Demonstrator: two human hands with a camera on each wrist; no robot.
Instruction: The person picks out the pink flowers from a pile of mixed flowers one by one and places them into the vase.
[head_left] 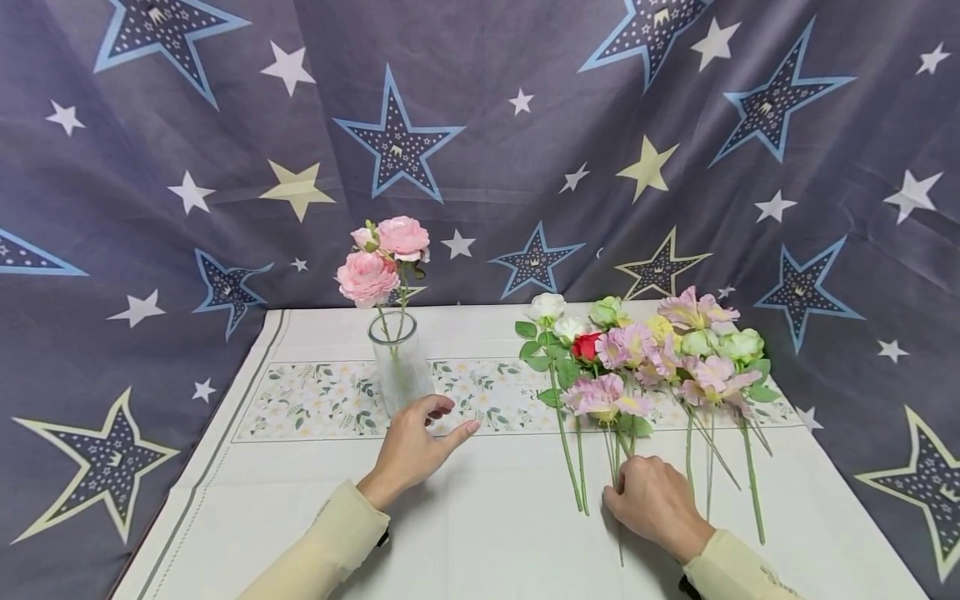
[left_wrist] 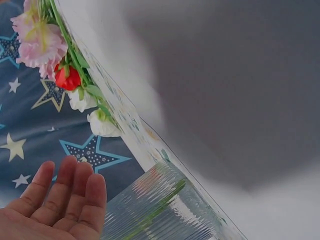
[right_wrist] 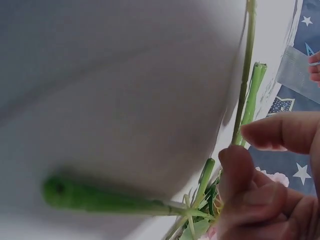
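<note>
A ribbed clear glass vase [head_left: 402, 379] stands on the table's left half with pink flowers [head_left: 367, 279] upright in it. My left hand [head_left: 411, 446] is just in front of the vase, fingers loosely bent and holding nothing; the left wrist view shows its fingers [left_wrist: 67, 200] beside the ribbed glass. At the right, my right hand [head_left: 656, 504] pinches a thin flower stem [right_wrist: 243, 90] between thumb and forefinger. That stem runs up among the mauve flowers [head_left: 606, 398]; which bloom it carries, I cannot tell.
Around the right hand lie white roses [head_left: 547, 307], a red rose [head_left: 586, 346], pale green flowers [head_left: 741, 344] and more mauve blooms, stems toward me. A floral band [head_left: 315, 400] crosses the white tablecloth [head_left: 480, 517]. A star-patterned curtain [head_left: 480, 150] hangs behind.
</note>
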